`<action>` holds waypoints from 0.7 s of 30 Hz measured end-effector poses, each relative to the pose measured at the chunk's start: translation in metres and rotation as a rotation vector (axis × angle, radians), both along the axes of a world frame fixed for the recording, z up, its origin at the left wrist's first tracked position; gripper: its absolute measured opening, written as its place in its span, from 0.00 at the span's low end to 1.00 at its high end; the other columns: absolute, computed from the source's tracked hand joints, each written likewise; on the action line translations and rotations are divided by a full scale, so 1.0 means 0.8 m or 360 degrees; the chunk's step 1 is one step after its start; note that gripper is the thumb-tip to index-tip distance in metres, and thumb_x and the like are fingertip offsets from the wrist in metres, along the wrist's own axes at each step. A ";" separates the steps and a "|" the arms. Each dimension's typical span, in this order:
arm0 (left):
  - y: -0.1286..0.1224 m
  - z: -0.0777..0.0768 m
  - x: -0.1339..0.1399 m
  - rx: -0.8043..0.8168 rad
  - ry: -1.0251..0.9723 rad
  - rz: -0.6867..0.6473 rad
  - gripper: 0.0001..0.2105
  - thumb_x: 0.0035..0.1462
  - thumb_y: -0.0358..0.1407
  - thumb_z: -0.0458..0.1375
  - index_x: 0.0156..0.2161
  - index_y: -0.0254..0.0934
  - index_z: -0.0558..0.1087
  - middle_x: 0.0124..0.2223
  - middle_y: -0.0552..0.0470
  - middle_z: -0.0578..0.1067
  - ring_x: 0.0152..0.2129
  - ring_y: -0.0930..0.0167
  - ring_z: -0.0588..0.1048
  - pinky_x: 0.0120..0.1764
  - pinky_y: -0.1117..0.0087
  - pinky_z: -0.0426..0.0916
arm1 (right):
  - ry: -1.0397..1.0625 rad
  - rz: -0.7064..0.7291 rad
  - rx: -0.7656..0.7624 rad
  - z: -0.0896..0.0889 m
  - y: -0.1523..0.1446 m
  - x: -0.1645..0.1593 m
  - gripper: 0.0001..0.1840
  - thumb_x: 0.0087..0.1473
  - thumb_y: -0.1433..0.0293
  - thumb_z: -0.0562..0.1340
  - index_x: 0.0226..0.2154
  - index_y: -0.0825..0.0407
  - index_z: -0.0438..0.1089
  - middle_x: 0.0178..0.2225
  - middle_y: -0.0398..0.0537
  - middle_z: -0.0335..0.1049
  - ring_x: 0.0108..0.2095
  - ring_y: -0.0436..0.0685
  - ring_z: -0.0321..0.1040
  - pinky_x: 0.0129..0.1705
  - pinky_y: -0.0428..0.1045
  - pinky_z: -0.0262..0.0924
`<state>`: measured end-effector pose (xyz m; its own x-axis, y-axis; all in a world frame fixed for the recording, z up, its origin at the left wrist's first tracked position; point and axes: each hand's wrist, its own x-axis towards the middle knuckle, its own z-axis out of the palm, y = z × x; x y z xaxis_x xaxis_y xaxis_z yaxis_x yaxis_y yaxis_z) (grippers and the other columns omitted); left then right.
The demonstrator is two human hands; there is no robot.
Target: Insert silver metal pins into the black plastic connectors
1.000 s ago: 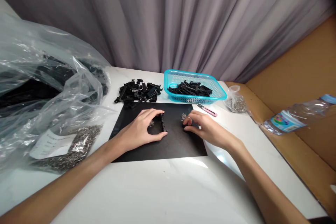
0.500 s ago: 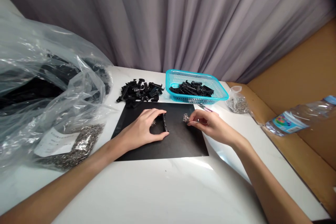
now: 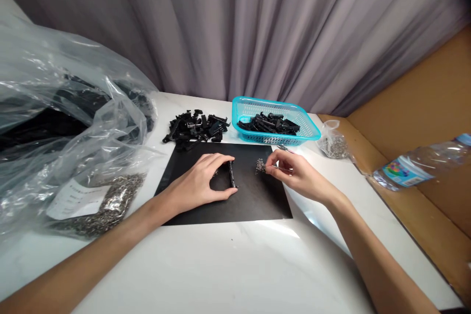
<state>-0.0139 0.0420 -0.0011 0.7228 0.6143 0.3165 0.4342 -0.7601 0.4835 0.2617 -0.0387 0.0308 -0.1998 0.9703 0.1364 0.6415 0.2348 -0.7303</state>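
Between the thumb and fingers of my left hand [image 3: 200, 176] a narrow black plastic part [image 3: 231, 175] stands on the black mat [image 3: 253, 203]. A small heap of metal pieces, partly hidden, lies behind that hand. My right hand [image 3: 294, 171] pinches a thin silvery tool [image 3: 282, 168] that looks like tweezers, mostly covered by the fingers. Its fingertips are beside a small pile of tiny metal pieces [image 3: 260, 166] on the mat's right side. Whether they hold one of those pieces is too small to tell.
Loose black plastic parts [image 3: 198, 128] lie behind the mat, left of a blue basket [image 3: 312, 130] holding more. Large clear bags [image 3: 121, 117] and a labelled bag of metal pieces [image 3: 117, 206] stand left. A small bag [image 3: 333, 146] and a bottle [image 3: 408, 171] are right.
My right hand has shifted very slightly to the right beside the metal pile. My left hand and the black part stay nearly where they were.
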 end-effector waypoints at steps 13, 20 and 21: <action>-0.012 0.009 0.002 0.0205 0.0001 -0.0199 0.30 0.51 0.46 0.70 0.57 0.41 0.69 0.51 0.47 0.78 0.50 0.58 0.74 0.63 0.51 0.61 | 0.0233 0.0039 -0.0023 -0.022 0.002 -0.043 0.07 0.63 0.64 0.64 0.38 0.50 0.75 0.32 0.44 0.74 0.29 0.52 0.64 0.31 0.48 0.58; -0.009 0.008 0.002 0.0160 0.0050 -0.0136 0.29 0.50 0.52 0.69 0.54 0.43 0.70 0.53 0.50 0.79 0.52 0.58 0.74 0.65 0.50 0.54 | 0.0488 -0.0047 0.0044 -0.036 0.006 -0.053 0.13 0.61 0.57 0.66 0.40 0.49 0.75 0.30 0.44 0.75 0.26 0.51 0.63 0.27 0.48 0.55; -0.009 0.007 0.002 0.0141 0.0059 -0.0120 0.29 0.50 0.52 0.69 0.54 0.43 0.71 0.53 0.50 0.79 0.53 0.57 0.73 0.65 0.50 0.55 | 0.0574 -0.0059 0.0021 -0.038 0.007 -0.054 0.15 0.59 0.56 0.67 0.41 0.49 0.73 0.31 0.44 0.76 0.25 0.51 0.64 0.27 0.48 0.55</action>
<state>-0.0123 0.0351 0.0046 0.7781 0.5287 0.3393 0.3906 -0.8301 0.3979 0.2184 -0.0328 0.0007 -0.1011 0.9737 0.2041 0.3512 0.2269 -0.9084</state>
